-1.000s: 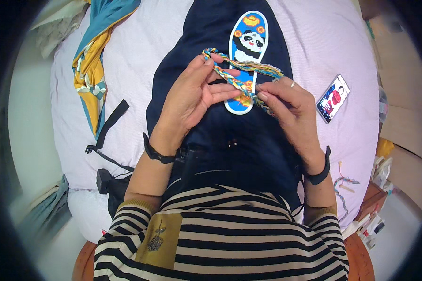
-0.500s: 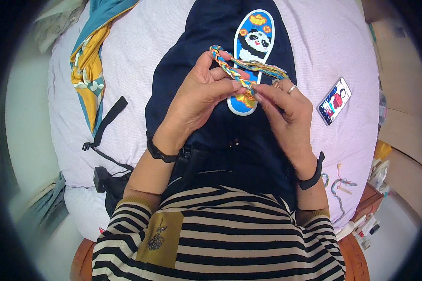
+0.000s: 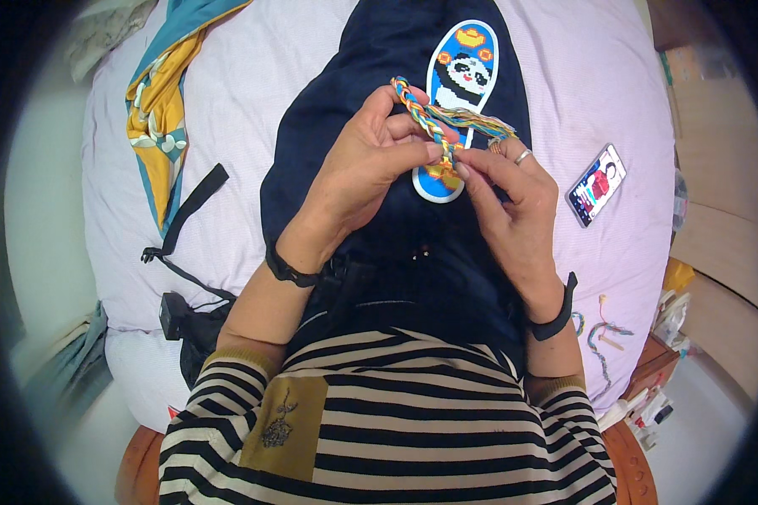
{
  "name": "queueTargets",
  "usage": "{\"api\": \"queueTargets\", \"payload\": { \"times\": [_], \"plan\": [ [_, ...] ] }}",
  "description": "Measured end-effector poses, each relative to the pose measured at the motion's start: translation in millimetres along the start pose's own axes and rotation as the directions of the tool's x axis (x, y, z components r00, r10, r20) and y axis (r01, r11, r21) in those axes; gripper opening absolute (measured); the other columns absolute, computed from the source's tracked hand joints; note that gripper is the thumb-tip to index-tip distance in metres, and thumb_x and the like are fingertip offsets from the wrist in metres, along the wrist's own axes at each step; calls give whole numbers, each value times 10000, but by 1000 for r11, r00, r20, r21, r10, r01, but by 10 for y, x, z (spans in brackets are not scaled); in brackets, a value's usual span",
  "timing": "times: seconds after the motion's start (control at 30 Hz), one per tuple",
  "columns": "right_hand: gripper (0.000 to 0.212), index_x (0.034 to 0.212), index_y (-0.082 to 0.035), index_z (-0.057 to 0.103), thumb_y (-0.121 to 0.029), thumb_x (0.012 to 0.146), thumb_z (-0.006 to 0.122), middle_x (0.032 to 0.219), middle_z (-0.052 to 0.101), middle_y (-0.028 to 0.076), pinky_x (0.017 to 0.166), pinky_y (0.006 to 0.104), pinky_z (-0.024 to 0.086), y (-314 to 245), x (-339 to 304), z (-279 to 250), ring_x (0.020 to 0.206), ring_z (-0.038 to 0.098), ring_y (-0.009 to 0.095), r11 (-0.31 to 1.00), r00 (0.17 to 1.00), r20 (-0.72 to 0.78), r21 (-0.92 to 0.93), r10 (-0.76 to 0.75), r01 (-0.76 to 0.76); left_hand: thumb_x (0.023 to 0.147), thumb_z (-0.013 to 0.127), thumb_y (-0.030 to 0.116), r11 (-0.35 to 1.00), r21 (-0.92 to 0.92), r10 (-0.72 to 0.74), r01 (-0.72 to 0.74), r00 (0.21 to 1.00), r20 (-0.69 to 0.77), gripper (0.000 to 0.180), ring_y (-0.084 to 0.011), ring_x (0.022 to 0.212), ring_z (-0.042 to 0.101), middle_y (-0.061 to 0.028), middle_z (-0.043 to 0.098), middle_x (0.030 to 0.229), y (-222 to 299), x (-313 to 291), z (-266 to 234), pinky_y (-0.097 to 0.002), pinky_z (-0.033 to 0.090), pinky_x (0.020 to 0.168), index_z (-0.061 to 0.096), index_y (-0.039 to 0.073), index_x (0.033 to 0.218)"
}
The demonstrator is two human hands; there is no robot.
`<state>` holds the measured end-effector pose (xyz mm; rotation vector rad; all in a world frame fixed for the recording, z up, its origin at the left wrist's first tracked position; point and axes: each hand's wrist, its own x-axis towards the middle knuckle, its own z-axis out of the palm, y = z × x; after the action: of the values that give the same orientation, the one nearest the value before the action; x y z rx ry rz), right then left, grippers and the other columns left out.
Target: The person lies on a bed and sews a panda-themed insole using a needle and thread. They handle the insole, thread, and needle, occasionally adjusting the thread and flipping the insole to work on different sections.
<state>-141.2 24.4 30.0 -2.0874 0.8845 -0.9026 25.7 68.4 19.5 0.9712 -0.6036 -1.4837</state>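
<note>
A braid of multicoloured thread (image 3: 421,111) in blue, orange, yellow and white runs between my two hands above my lap. My left hand (image 3: 366,164) is closed on it, thumb over the braid, with its upper end looping past the index finger. At the lower end, my right hand (image 3: 514,189) pinches the braid between thumb and index finger. A loose bundle of thread ends (image 3: 480,124) stretches from the braid toward the right hand's fingers. Beneath lies a shoe insole (image 3: 463,71) with a panda pattern on blue and a white rim, its middle partly hidden by the hands and thread.
A lit phone (image 3: 596,185) lies on the pale bedspread (image 3: 236,118) to the right. Nearer me are more colourful cords (image 3: 602,337). On the left are a yellow and teal cloth (image 3: 156,126), a black strap (image 3: 195,206) and a small black box (image 3: 174,316).
Both hands keep their hold on the braid, with only slight finger movement. The whole view has shifted a little, and the insole appears slightly further right.
</note>
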Motion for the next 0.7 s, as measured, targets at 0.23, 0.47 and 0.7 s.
{"api": "queueTargets", "payload": {
  "times": [0.23,0.47,0.7],
  "plan": [
    [98,856,13,659,2,759,647,675,508,107,482,288,381,14,9,3,549,516,189,1000,1000,8,-14,-4,4,803,598,-40,1000,-9,-3,3,1000,10,432,-154,922,607,-134,640,993,-2,9,-5,-267,472,851,394,20,1178],
    [113,865,9,664,3,753,654,690,521,105,482,277,399,-7,27,-3,563,530,184,1000,1000,22,-6,19,-19,803,585,-52,1000,-10,-4,4,1000,11,433,-155,933,607,-132,640,995,-7,19,-6,-266,468,858,392,16,1184],
    [122,872,4,667,-3,751,661,702,530,105,491,273,412,3,27,-9,581,543,183,1000,999,31,0,8,-8,805,585,-48,1000,-10,5,-4,1000,22,435,-155,939,608,-133,637,1007,-31,26,-30,-266,470,860,391,19,1189]
  ]
}}
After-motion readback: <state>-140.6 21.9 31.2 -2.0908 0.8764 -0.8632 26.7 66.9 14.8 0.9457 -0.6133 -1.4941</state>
